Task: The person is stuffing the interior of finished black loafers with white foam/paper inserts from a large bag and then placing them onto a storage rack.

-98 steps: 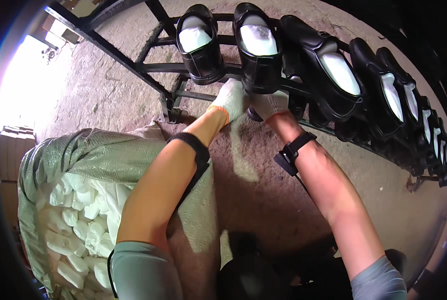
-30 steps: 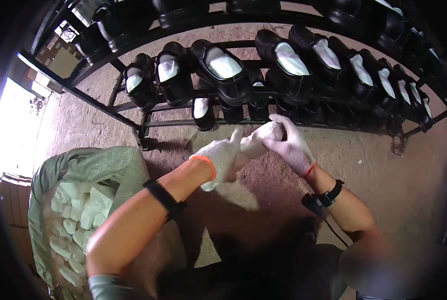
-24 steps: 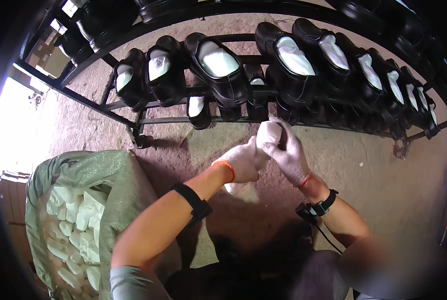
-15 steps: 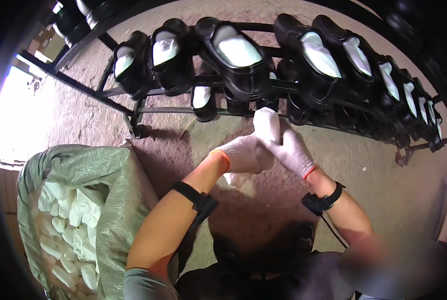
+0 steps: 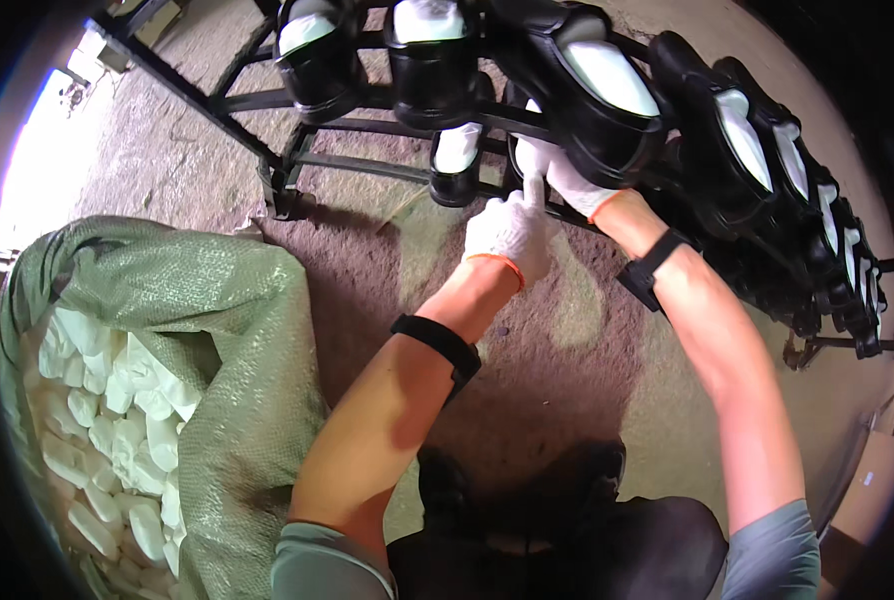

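Note:
Both my hands wear white knit gloves with orange cuffs. My right hand (image 5: 572, 182) reaches in at the lower rack level, around a white shoe stuffer (image 5: 534, 152) at the opening of a black shoe (image 5: 515, 160). Its fingertips are partly hidden by the shoe above. Just below and to the left, my left hand (image 5: 510, 238) is closed, with one finger or thumb pointing up toward the same shoe; what its curled fingers hold is hidden. Left of it stands another black shoe (image 5: 454, 188) with a white stuffer (image 5: 457, 148) inside.
Black shoes with white stuffers fill the upper level of the black metal rack (image 5: 362, 168), one large shoe (image 5: 607, 110) overhanging my right wrist. At my left a green woven sack (image 5: 252, 400) holds many white stuffers (image 5: 117, 390). A cardboard box (image 5: 872, 490) is at the right.
My hands have moved forward from above the floor to the lower rack, the right one bringing the white stuffer to a shoe. The view has shifted closer to the rack.

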The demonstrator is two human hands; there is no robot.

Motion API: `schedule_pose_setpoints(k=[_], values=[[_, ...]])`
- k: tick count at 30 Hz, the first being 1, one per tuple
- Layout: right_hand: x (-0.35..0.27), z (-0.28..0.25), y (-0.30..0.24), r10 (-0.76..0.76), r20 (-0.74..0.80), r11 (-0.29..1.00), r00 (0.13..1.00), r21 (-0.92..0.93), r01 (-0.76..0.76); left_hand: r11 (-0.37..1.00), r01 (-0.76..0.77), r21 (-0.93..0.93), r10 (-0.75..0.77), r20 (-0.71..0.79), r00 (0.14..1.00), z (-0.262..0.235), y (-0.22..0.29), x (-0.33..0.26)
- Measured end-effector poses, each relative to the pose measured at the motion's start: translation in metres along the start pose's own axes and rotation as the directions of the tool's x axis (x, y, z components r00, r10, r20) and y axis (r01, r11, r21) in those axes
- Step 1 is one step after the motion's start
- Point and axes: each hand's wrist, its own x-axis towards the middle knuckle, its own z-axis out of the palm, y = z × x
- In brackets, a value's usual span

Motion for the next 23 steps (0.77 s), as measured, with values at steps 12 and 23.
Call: schedule_pose_setpoints(k=[12, 23], values=[[0.007, 0.011, -0.051, 0.246, -0.017, 0.969, 0.969, 0.035, -0.245, 0.982, -0.082, 0.168, 0.108, -0.15, 0.983, 0.026, -0.021, -0.012], [0.008, 0.022, -0.045, 0.245, 0.13, 0.969, 0.961, 0.0, -0.247, 0.952, -0.079, 0.296, 0.149, -0.221, 0.964, 0.041, -0.033, -0.017]])
